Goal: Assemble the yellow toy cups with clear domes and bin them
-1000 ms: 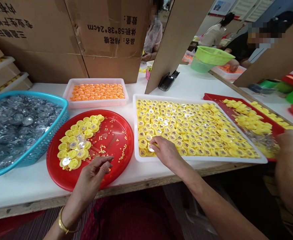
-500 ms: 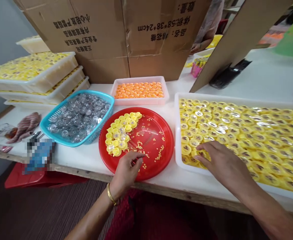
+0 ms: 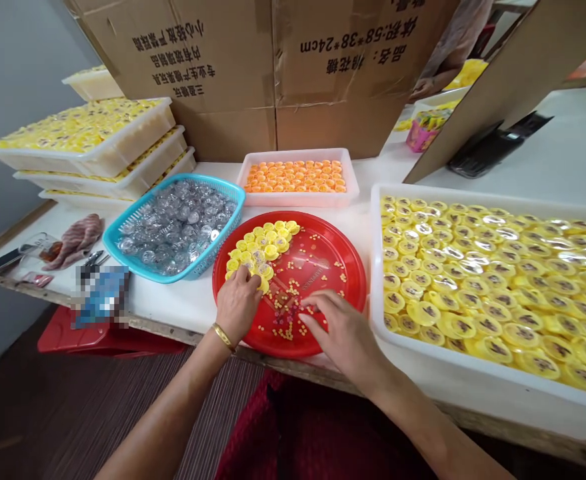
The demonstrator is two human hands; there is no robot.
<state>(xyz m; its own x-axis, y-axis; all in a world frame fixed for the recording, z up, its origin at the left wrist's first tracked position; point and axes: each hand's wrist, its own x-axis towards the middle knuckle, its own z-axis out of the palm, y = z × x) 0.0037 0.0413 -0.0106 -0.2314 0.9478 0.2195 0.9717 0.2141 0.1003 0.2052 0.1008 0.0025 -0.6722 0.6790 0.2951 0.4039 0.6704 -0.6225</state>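
A round red tray (image 3: 345, 267) holds a cluster of small yellow cups (image 3: 269, 237) on its left side. Loose tiny yellow pieces (image 3: 287, 330) and a few dark reddish ones lie scattered over its middle. My left hand (image 3: 239, 301), with a gold bangle at the wrist, is at the near edge of the cluster, fingers bent down and closed at one yellow cup; its fingertips are partly hidden. Over the tray's right part hovers my right hand (image 3: 345, 333), thumb and forefinger apart with nothing visible between them. To the right stands a white tray (image 3: 377, 267) full of clear-covered yellow cups.
A blue basket (image 3: 117, 250) of clear plastic lids stands left of the red tray. Behind are a tray of orange pieces (image 3: 295, 177) and a large cardboard box (image 3: 243, 80). Stacked trays (image 3: 77, 160), a cloth (image 3: 80, 237) and a black tape dispenser (image 3: 497, 147) lie farther out.
My right hand has moved left from the white tray to over the red tray. My left hand has gone left and up to the yellow cups. The view has shifted slightly.
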